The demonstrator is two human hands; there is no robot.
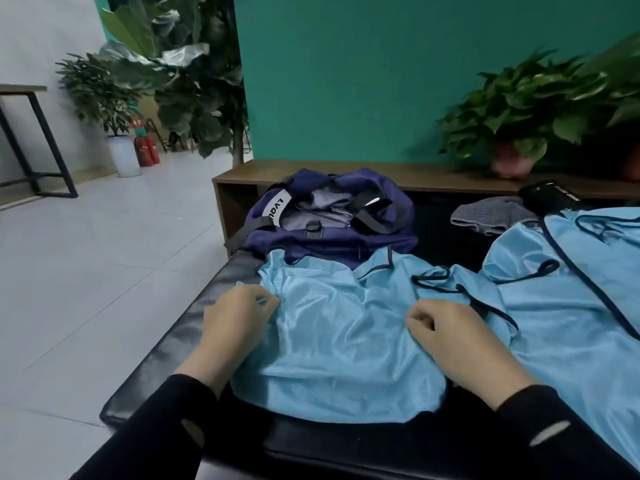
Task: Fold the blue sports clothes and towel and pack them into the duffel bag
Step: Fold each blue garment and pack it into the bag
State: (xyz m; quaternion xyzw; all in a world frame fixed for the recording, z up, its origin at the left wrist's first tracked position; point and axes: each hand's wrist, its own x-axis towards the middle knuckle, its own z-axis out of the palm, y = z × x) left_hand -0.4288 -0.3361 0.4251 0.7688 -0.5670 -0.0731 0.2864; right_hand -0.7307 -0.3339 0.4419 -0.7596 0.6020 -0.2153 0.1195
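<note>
A light blue sleeveless sports top [332, 341] with dark trim lies spread on the black padded bench [166, 344]. My left hand [235, 320] pinches the top's left edge. My right hand [450, 337] has its fingers curled into the fabric on the top's right side. A second light blue garment [568, 299] with a dark drawstring lies to the right, partly out of frame. The navy duffel bag [332, 216] stands open just behind the top, with grey fabric showing inside. A grey towel [491, 214] lies at the back right.
A wooden shelf [398, 174] runs behind the bench under a teal wall, holding a potted plant [519, 109]. A black object [547, 195] lies by the towel. To the left are tiled floor, more plants, red fire extinguishers [147, 150] and a black-legged table [31, 140].
</note>
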